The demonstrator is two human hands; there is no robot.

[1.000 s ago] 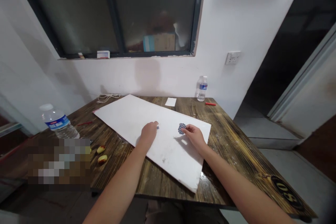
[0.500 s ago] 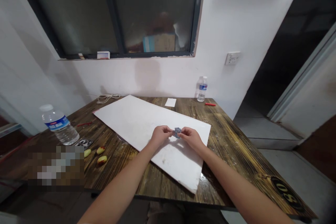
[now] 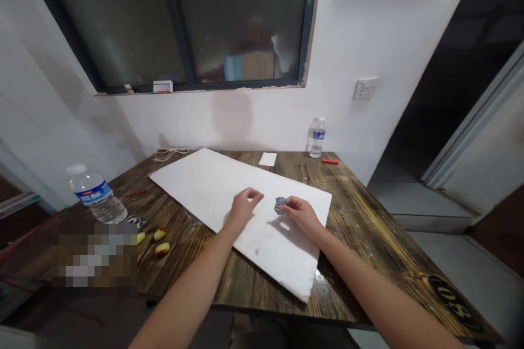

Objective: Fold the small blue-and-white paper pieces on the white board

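Note:
A small blue-grey piece with a striped pattern and a jagged outline (image 3: 280,206) is pinched between the thumb and fingers of my right hand (image 3: 301,214), above the white board (image 3: 213,185). What it is made of I cannot make out. My left hand (image 3: 244,208) hovers over the board, to the left of the piece and apart from it. Its thumb and fingertips come close together, and nothing shows between them. Shadows of the right hand and the piece fall on the board, which lies at a slant across the wooden table (image 3: 347,240).
On the left stand a large water bottle (image 3: 96,196) and several yellow-and-red fruit pieces (image 3: 162,250), beside a blurred patch. Toward the back are a white cable (image 3: 170,152), a white paper (image 3: 268,159), a smaller bottle (image 3: 317,139) and a red stick-like object (image 3: 330,162).
Both hands were on the blue-grey piece. My left hand has let go and moved left, while my right hand keeps the piece and has shifted slightly right. The view has turned a little.

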